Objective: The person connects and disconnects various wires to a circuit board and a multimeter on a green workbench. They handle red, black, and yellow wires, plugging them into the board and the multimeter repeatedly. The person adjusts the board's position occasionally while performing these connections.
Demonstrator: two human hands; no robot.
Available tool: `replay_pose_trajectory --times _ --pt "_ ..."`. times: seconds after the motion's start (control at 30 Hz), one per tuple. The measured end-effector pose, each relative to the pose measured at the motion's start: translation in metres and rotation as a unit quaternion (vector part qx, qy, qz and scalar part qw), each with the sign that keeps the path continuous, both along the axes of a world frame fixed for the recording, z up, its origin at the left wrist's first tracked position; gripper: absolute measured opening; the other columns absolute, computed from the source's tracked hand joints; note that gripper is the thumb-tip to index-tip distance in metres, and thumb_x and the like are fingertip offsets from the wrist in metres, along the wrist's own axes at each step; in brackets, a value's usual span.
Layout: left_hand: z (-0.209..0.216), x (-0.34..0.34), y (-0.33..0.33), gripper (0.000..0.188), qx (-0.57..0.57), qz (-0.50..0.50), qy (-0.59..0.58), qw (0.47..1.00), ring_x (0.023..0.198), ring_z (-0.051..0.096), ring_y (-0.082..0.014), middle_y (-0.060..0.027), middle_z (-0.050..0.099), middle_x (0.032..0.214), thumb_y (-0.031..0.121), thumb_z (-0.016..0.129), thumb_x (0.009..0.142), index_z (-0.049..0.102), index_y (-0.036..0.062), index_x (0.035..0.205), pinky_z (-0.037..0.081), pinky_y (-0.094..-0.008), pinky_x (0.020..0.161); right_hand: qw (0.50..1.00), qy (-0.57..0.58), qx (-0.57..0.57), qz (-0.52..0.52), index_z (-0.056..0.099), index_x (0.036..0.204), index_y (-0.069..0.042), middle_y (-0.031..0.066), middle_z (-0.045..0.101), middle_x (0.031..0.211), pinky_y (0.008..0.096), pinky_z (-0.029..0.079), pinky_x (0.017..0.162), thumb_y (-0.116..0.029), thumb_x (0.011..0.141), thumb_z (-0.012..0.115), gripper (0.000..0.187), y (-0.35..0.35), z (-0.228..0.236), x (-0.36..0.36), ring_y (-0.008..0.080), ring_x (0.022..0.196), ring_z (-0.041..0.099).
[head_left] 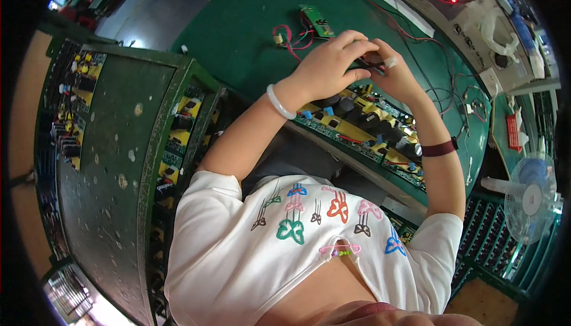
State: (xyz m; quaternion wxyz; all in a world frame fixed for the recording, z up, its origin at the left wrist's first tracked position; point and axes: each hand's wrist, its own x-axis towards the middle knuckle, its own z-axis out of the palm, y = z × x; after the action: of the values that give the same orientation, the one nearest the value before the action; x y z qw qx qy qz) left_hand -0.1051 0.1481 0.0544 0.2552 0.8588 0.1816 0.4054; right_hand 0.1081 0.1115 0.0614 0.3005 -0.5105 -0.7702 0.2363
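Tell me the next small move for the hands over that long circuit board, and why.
Probably press the small dark part down: both the left hand and right hand pinch it together just above the far edge of the circuit board. Whether it is seated cannot be seen.

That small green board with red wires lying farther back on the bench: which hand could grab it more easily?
Probably the left hand: it is closer to the small green board, while the right hand sits farther over, pinching a small dark part.

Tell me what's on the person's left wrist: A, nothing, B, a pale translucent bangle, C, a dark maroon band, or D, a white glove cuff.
B: a pale translucent bangle circles the wrist just behind the left hand, while the dark maroon band sits on the other arm, behind the right hand.
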Motion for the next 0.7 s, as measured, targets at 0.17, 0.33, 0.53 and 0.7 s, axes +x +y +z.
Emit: replay_pose_trajectory --times 0.17,0.33,0.53,0.7 --pt "0.002 0.025 0.000 0.028 -0.049 -0.002 0.000 0.999 0.096 0.068 -0.0267 -0.0113 0.056 0.127 0.014 0.073 0.088 0.065 0.0088 0.114 0.055 -0.0371 0.085 0.997 -0.023 0.062 -0.046 0.050 0.123 -0.001 0.0185 0.057 0.111 0.0412 0.050 0.089 0.012 0.079 0.058 0.046 -0.002 0.000 0.014 0.0407 0.109 0.056" --pt "-0.004 0.030 -0.006 0.022 -0.047 -0.025 0.026 0.998 0.091 0.067 -0.0282 -0.0099 0.063 0.112 0.014 0.075 0.085 0.069 0.0066 0.105 0.054 -0.0366 0.081 0.992 0.007 0.100 -0.077 0.060 0.124 -0.004 0.0118 0.056 0.108 0.0351 0.051 0.085 0.009 0.086 0.061 0.040 -0.013 0.013 0.024 0.0283 0.097 0.061" --pt "-0.012 0.033 -0.004 0.025 -0.019 -0.170 0.140 0.975 0.099 0.064 -0.0343 -0.0137 0.070 0.105 0.014 0.073 0.083 0.072 0.0044 0.105 0.050 -0.0451 0.089 0.985 0.090 0.094 -0.111 0.065 0.116 -0.004 0.0064 0.067 0.099 0.0314 0.053 0.086 0.002 0.086 0.072 0.032 -0.020 0.022 0.032 0.0159 0.091 0.065" --pt "-0.006 0.037 -0.006 0.025 -0.015 -0.194 0.197 0.961 0.100 0.063 -0.0327 -0.0117 0.069 0.100 0.013 0.074 0.079 0.073 0.0065 0.103 0.050 -0.0438 0.090 0.982 0.101 0.088 -0.132 0.062 0.109 -0.002 0.0034 0.070 0.098 0.0300 0.052 0.092 0.003 0.086 0.072 0.025 -0.032 0.026 0.041 0.0122 0.095 0.065"
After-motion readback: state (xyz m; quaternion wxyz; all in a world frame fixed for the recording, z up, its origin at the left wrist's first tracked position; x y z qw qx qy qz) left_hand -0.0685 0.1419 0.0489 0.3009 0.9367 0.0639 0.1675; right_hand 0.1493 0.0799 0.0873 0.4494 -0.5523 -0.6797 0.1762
